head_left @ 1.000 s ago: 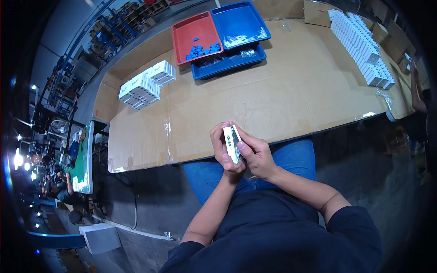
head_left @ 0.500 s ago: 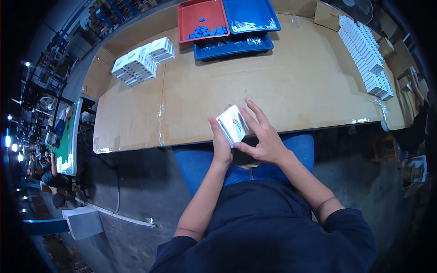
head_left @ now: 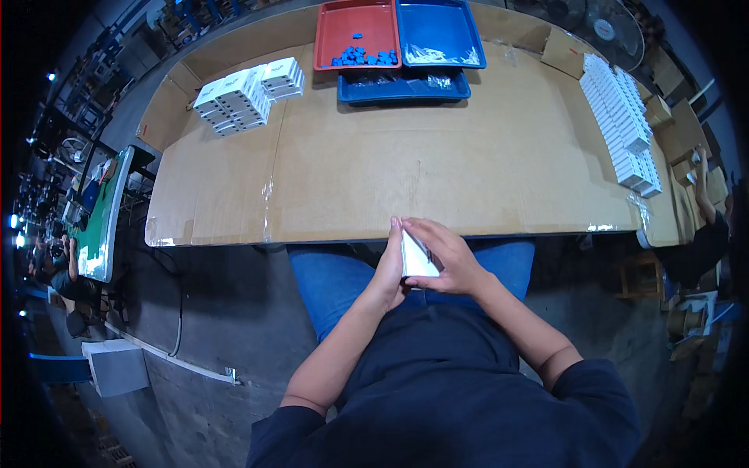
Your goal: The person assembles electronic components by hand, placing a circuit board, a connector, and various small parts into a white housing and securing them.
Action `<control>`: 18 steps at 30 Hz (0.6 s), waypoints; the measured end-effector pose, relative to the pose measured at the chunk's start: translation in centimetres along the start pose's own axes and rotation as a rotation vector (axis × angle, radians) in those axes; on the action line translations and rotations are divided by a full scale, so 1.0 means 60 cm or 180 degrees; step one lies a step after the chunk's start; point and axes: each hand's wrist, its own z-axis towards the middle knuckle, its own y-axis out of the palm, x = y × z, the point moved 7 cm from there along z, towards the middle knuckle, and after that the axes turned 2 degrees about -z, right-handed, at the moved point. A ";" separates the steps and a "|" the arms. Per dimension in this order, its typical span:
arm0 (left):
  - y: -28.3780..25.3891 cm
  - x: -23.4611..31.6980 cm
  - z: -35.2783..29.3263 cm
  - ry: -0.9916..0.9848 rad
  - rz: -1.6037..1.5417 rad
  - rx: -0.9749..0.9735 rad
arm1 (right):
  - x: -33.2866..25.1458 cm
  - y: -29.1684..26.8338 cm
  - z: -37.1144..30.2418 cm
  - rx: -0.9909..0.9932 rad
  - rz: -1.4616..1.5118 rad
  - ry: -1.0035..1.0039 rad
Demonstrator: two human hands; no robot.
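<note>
A small white box [head_left: 417, 259] is held between my two hands over my lap, just off the near edge of the table. My left hand [head_left: 388, 273] presses along its left side, fingers mostly hidden behind it. My right hand [head_left: 450, 259] wraps over its right side, with the fingertips at its far end and the thumb near its close end. The box stands tilted, and its underside cannot be seen.
On the cardboard-covered table [head_left: 351, 171], white boxes [head_left: 242, 97] are stacked at the left. More boxes [head_left: 622, 117] form long rows at the right. A red tray [head_left: 355, 27] holds small blue parts; a blue tray [head_left: 441, 27] holds white pieces, above another blue tray [head_left: 402, 92]. Co-workers sit at both sides.
My hands have drawn the white box nearer to my body and turned it, so its printed face no longer shows. My right fingers have closed in around it. The view has shifted slightly.
</note>
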 end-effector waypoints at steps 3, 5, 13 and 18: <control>-0.027 -0.016 0.012 -0.0146 -0.0076 0.0129 | 0.014 0.014 0.004 -0.0225 0.0282 0.0237; -0.031 -0.024 0.012 -0.0233 -0.0206 0.0329 | 0.024 0.024 0.001 -0.0382 0.0502 0.0499; -0.041 -0.027 0.022 -0.0373 -0.0358 0.0473 | 0.047 0.033 0.014 -0.0296 0.0670 0.0386; -0.042 -0.018 0.044 -0.0337 -0.0398 0.0238 | 0.076 0.040 0.018 -0.0124 0.1109 0.0409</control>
